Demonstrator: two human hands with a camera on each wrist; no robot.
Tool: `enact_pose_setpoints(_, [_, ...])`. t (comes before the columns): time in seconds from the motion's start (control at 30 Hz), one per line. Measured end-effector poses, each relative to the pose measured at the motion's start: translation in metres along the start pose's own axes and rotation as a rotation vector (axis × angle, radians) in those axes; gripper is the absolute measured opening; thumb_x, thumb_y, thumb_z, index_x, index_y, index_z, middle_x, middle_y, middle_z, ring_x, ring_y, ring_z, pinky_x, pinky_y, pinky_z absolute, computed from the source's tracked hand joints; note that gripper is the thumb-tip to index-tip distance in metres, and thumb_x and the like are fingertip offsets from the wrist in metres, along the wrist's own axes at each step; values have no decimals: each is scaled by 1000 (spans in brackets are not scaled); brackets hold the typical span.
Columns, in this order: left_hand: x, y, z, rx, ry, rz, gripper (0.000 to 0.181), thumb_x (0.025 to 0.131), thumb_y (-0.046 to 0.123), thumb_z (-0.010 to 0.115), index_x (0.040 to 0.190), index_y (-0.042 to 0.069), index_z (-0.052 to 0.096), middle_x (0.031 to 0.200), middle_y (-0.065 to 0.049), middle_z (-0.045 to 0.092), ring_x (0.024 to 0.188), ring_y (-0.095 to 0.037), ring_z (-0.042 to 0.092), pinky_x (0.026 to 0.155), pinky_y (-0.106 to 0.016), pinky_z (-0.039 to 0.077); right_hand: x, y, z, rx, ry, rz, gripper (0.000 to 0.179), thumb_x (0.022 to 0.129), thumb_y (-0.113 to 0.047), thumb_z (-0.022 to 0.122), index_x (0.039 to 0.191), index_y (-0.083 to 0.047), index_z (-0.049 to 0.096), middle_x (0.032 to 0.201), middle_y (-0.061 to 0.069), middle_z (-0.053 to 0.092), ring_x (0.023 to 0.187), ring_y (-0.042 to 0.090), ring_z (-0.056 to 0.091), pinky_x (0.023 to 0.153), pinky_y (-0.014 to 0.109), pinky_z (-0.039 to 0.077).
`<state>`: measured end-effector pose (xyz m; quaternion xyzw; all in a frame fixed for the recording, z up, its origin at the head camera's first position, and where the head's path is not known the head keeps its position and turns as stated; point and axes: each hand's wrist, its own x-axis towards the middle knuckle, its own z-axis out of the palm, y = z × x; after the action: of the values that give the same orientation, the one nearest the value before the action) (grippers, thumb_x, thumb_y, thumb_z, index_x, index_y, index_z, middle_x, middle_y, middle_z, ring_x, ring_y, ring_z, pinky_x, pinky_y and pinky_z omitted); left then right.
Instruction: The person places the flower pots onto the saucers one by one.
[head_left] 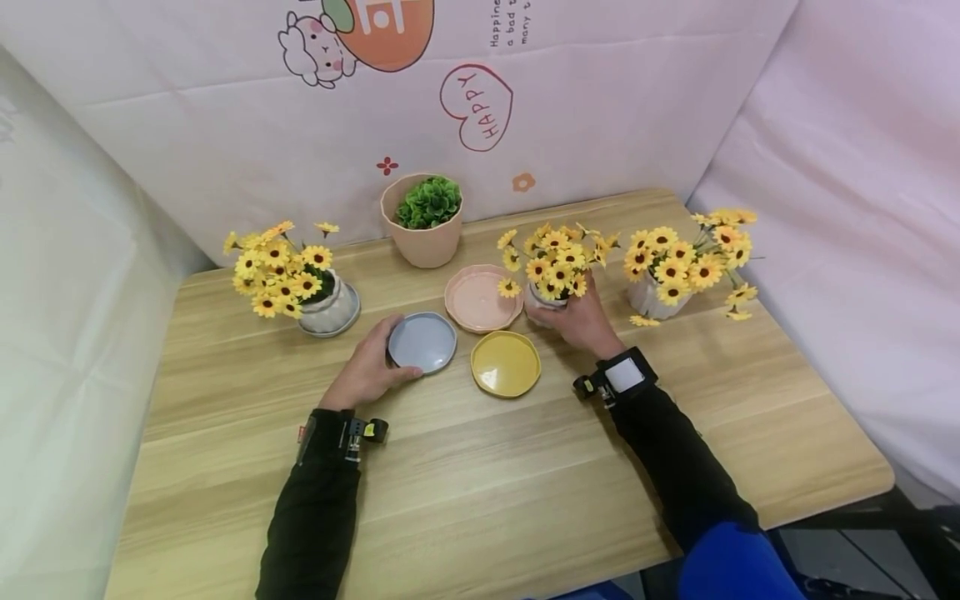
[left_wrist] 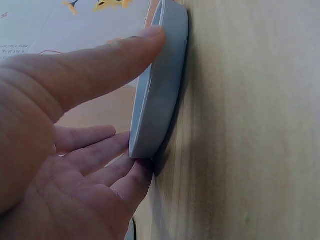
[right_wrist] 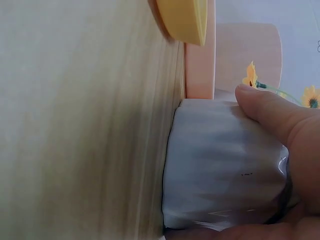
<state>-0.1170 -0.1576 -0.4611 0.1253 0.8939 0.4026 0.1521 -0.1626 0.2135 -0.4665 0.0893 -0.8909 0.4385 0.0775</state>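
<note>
My left hand (head_left: 367, 367) holds a round blue-grey saucer (head_left: 422, 342) by its left side. In the left wrist view the thumb lies at the rim of the saucer (left_wrist: 162, 85) and the fingers reach its far edge, low over the wood. My right hand (head_left: 585, 321) grips a white ribbed flowerpot (right_wrist: 225, 162), thumb on one side and fingers round the other. Yellow daisy-like flowers (head_left: 557, 265) fill this pot and hide most of it in the head view. Between the hands lie a pink scalloped saucer (head_left: 483, 298) and a yellow saucer (head_left: 506, 364).
At the left, a white pot (head_left: 330, 312) of yellow flowers stands on a grey saucer (head_left: 347, 321). Another white flowerpot (head_left: 656, 298) stands to the right of my right hand. A pink pot (head_left: 425, 242) with a green plant is at the back, by the printed cloth (head_left: 585, 100).
</note>
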Motion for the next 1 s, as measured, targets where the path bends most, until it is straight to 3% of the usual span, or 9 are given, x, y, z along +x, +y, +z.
enact_pose_setpoints(0.37, [-1,1,4,-4,-17,-11,101,90,18,86,167,4,21,171,-23,28,158,-41,31,130,-57,30,-16,-1,1,-3,-4,-13,110,78,-15,95,165,-18,28,165,14,39,153,36,39,131,58,27])
enact_pose_setpoints(0.5, [-4,-2,4,-11,-5,-9,100,90,18,86,166,3,22,171,-24,29,158,-42,31,130,-58,30,-18,-3,5,0,-9,-37,109,79,-15,95,165,-18,28,164,15,39,152,36,41,130,58,28])
enact_pose_setpoints(0.6, [1,4,-1,15,-8,-5,101,91,19,86,167,3,22,172,-24,28,158,-42,30,130,-58,29,-16,-6,2,15,-6,-51,107,80,-15,94,164,-16,29,164,15,40,152,36,41,131,57,28])
enact_pose_setpoints(1.0, [-1,1,2,-5,-7,3,101,90,20,86,167,3,22,172,-23,28,159,-41,29,131,-58,28,-25,-13,6,48,-35,-48,109,79,-12,94,165,-17,28,166,14,38,155,36,37,132,57,25])
